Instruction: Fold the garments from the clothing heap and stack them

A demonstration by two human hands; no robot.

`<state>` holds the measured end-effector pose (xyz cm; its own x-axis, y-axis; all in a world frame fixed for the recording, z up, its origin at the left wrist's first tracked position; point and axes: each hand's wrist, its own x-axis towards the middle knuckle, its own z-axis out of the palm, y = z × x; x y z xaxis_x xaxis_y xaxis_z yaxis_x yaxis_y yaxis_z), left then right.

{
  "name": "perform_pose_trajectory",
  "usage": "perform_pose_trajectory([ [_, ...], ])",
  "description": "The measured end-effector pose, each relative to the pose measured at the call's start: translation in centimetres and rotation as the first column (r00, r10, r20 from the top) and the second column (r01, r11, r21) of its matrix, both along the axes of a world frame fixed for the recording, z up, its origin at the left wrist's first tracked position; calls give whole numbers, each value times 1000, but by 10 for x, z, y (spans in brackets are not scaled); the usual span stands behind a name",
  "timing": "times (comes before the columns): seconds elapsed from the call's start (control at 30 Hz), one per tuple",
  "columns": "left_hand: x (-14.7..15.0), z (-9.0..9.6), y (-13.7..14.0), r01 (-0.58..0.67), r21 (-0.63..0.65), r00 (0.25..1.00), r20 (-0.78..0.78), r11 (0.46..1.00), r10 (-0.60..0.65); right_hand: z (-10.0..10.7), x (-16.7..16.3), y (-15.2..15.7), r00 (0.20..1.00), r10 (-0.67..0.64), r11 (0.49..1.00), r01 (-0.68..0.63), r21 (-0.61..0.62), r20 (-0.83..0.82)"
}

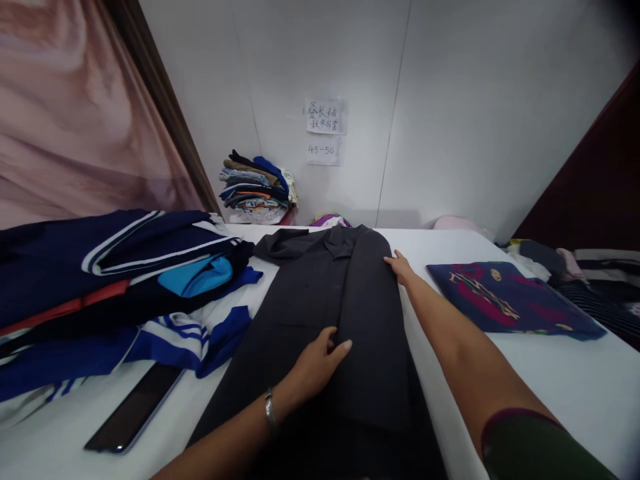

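Observation:
A long dark grey coat lies spread on the white table with its collar toward the wall. Its right side is folded inward, making a long panel down the front, while the left sleeve bends near the shoulder. My left hand, with a silver bracelet on the wrist, has its fingers curled at the inner edge of the folded panel. At the coat's right edge below the shoulder, my right hand grips the cloth with its fingertips. Part of each hand's grip is hidden.
Loose blue and navy clothes are heaped at left, beside a black phone. A folded patterned garment lies at right. Stacked clothes stand by the wall under paper signs. More clothes lie at far right.

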<state>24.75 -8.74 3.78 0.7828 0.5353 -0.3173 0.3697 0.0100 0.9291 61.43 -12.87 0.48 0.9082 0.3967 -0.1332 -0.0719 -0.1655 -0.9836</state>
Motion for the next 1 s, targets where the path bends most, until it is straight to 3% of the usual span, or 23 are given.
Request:
perform_pose_trajectory([
  [0.1,11,-18,-14,-45,-63,999,17,997,47,1,14,20,998,26,1000,-26,-6,50],
  [0.23,8,-35,-39,-123,11,992,-4,992,123,-6,22,46,984,83,997,-80,-24,160],
  [0.37,2,-37,-42,-117,33,989,-84,993,120,-21,26,60,967,104,985,-68,-158,235],
  [0.53,3,-33,-34,-29,-122,999,-45,992,24,-22,41,57,924,165,934,-34,-355,344],
  [0.6,4,-30,-31,-21,-89,998,-69,996,15,-15,48,55,897,201,901,-12,-434,393],
  [0.77,9,-18,-25,-14,250,978,-200,968,66,0,53,69,792,403,780,-35,-625,459],
  [0.9,9,-22,-30,91,352,979,-203,932,-19,-9,35,95,698,607,632,-134,-763,380],
  [1.0,10,-25,-36,169,406,958,-281,898,-54,-18,22,105,660,665,560,-133,-817,349],
])
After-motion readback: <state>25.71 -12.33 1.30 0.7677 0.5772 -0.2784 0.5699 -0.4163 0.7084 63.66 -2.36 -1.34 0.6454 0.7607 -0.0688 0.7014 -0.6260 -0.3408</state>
